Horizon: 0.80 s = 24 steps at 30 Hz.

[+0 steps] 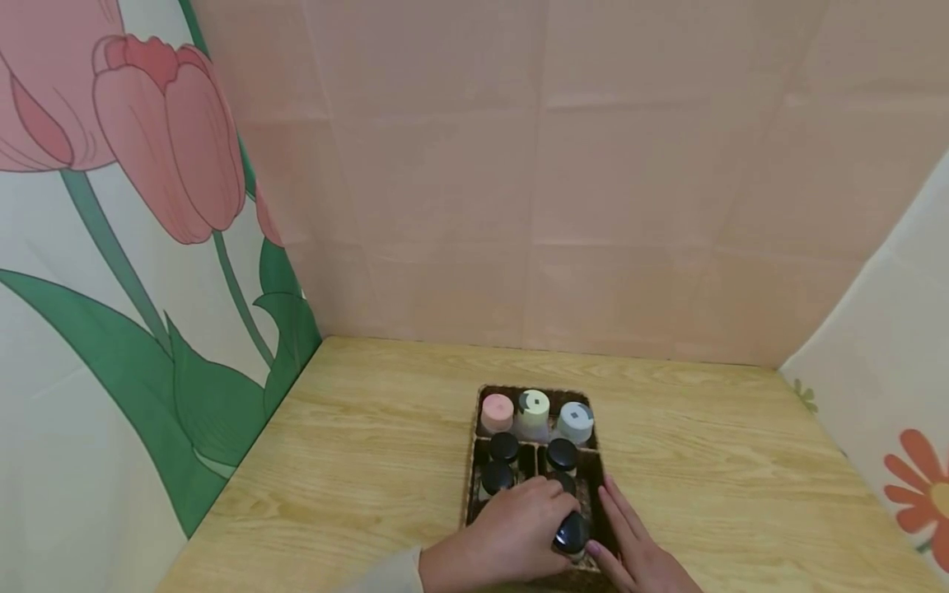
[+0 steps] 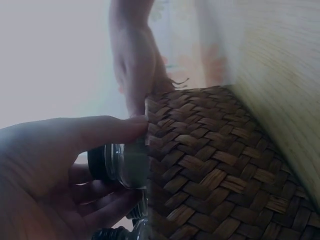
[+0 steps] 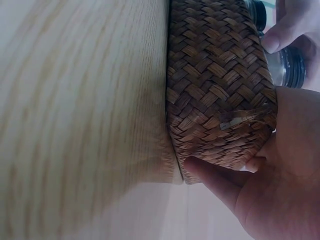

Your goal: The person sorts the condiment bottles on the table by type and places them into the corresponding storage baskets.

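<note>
My left hand [image 1: 522, 527] grips a glass jar with a black lid [image 1: 572, 533] at the front right of a brown woven basket [image 1: 474, 486]. Up close in the left wrist view, the jar [image 2: 132, 165] is between thumb and fingers, its lower part hidden behind the basket's wall [image 2: 210, 165]. My right hand [image 1: 641, 552] holds the basket's right side, the thumb over the rim near the jar and the fingers along the outer wall. In the right wrist view one finger of this hand [image 3: 270, 165] touches the weave low down. Several more black-lidded jars [image 1: 504, 446] stand in the front compartments.
The basket's back compartment holds a pink-capped container [image 1: 497, 411], a pale yellow-capped one [image 1: 534, 408] and a pale blue-capped one [image 1: 576, 420]. Beneath lies a wood-grain table [image 1: 356, 445]. A pinkish cloth [image 1: 593, 206] hangs behind, with a tulip-print cloth [image 1: 141, 329] at left.
</note>
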Each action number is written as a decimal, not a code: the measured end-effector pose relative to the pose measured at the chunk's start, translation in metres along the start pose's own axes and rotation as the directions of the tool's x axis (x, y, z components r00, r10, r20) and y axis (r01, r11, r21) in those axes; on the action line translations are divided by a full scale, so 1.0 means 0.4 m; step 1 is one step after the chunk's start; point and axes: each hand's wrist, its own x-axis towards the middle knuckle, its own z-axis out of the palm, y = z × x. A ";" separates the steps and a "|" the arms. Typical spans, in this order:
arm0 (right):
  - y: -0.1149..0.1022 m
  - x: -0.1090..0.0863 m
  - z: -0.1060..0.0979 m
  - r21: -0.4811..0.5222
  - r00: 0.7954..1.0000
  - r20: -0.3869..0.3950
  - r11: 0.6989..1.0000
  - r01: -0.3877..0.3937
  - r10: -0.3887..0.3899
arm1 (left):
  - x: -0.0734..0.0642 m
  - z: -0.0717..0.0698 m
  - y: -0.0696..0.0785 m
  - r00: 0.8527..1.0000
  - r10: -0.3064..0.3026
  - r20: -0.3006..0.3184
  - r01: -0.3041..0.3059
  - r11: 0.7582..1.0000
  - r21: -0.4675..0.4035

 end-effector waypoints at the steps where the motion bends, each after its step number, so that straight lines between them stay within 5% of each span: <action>1: 0.000 0.000 0.000 0.001 1.000 0.002 1.000 -0.002 0.002 | -0.001 0.001 0.001 1.000 -0.004 0.003 0.004 1.000 0.007; 16: 0.002 0.004 -0.007 -0.009 1.000 0.015 1.000 0.006 -0.006 | -0.001 0.003 0.004 0.997 -0.024 0.067 0.022 0.999 0.040; 24: 0.004 0.000 0.002 0.009 1.000 0.018 1.000 -0.017 0.017 | -0.017 -0.005 0.006 0.994 -0.044 0.099 0.046 0.999 -0.012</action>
